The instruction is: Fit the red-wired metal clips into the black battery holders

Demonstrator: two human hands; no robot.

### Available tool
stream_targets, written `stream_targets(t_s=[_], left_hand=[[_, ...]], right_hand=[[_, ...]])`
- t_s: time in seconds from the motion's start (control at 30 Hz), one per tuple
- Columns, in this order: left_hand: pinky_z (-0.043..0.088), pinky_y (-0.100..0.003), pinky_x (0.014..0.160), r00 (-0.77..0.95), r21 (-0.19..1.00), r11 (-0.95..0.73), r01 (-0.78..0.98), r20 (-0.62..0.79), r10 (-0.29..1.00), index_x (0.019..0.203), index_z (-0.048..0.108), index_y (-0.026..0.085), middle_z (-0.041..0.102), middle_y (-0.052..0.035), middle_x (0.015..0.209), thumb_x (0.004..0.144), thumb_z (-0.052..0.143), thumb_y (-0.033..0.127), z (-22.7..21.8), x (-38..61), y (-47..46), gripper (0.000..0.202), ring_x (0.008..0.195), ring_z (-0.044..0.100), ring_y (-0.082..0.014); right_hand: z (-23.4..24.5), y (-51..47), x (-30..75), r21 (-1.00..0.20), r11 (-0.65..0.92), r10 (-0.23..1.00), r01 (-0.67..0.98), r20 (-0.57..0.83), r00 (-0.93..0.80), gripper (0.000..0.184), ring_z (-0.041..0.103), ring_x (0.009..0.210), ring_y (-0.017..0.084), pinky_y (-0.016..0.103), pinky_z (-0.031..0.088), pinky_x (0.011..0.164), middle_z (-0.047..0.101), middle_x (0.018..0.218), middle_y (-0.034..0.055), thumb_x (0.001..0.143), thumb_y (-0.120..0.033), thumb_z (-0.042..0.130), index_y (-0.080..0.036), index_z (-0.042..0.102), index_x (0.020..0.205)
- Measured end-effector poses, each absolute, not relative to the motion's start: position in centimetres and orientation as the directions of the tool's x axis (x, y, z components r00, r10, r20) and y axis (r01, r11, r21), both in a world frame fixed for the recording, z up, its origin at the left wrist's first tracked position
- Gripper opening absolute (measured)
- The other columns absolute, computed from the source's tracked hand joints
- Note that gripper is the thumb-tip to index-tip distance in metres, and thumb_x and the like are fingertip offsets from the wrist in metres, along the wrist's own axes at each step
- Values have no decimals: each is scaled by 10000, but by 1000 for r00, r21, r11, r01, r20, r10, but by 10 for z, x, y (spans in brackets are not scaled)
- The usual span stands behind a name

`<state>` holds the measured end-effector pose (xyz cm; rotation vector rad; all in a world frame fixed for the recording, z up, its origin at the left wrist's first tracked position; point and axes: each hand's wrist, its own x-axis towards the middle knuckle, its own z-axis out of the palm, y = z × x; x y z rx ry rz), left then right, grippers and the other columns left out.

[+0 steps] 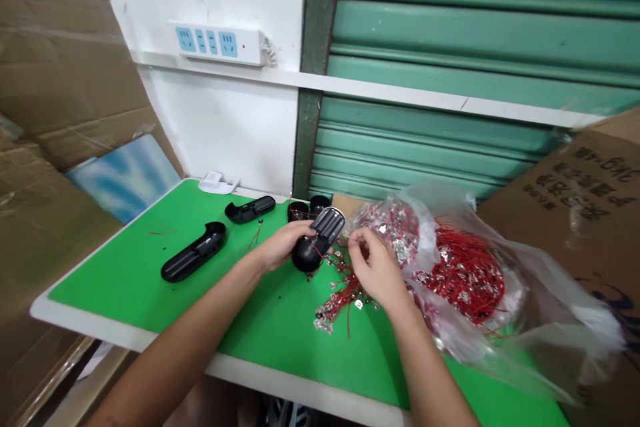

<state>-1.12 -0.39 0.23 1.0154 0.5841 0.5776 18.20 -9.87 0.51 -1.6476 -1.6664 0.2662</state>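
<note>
My left hand [281, 245] is closed round a black plastic housing [318, 240] with a ribbed face, holding it tilted above the green table mat [150, 273]. My right hand [376, 268] hovers just right of it, fingers pinched on a thin red wire with a small metal contact. A loose bundle of red wires with metal contacts [336, 300] lies on the mat below my hands. Two more black housings [195, 252] [250, 209] lie open side up at the left, and other black parts [306, 207] sit behind the held one.
A clear plastic bag [475, 280] full of red wires and contacts lies at the right. Cardboard boxes stand at the far right [590, 213] and left [55, 80]. A power strip [220, 43] hangs on the white wall. A green roller shutter [450, 47] is behind.
</note>
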Motion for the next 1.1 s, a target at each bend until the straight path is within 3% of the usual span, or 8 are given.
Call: stream_targets(t_s=[0.27,0.5,0.6,0.7,0.8,0.93,1.1], left_hand=[[497,-262,699,797,901,424,-91,-189,574,881,754,101,772,-71,762,647,735,290,7,-6,-16,301,682,667,-171],[497,-258,582,780,784,602,-151,-279,559,1146,701,88,782,-102,828,720,689,305,8,-11,-15,478,625,675,-180],[509,-261,615,794,758,626,-184,-260,549,1181,680,77,784,-123,865,749,658,310,7,-9,-15,491,640,681,-180],[515,-277,689,771,814,547,-196,-217,598,1187,682,79,782,-136,940,792,643,346,1,-5,-13,479,727,699,-194],[504,-286,796,652,930,333,-153,-158,742,1126,720,90,775,-112,981,799,658,317,-6,-2,-8,402,869,689,-208],[491,-309,883,629,994,98,-55,-42,776,1095,746,119,759,-76,1032,808,633,251,-14,-2,-3,335,943,647,-206],[486,-335,937,685,997,-77,-30,77,725,1056,743,110,734,-83,1076,874,580,269,-15,-2,-5,292,980,633,-214]], right_hand=[[4,-96,182,-766,90,939,637,278,202,129,490,569,156,281,363,577,572,625,-12,795,-282,494,-227,494,678],[6,-90,180,-951,175,926,256,247,285,181,554,607,164,284,425,580,637,679,-8,781,-395,659,-216,666,804],[5,-89,178,-951,201,885,236,279,373,195,583,609,173,300,456,597,657,664,-5,788,-412,700,-218,701,804],[6,-93,181,-880,246,788,407,426,445,174,623,650,180,309,481,625,699,722,13,833,-382,678,-214,720,810],[9,-99,182,-725,292,767,623,567,300,136,648,693,175,305,494,660,720,790,22,885,-320,662,-211,721,831],[9,-103,175,-534,366,813,762,582,17,118,656,708,167,292,485,679,707,789,16,927,-233,626,-205,708,848],[3,-102,170,-403,373,798,836,598,-68,118,651,704,169,285,465,668,687,766,11,939,-199,610,-200,696,858]])
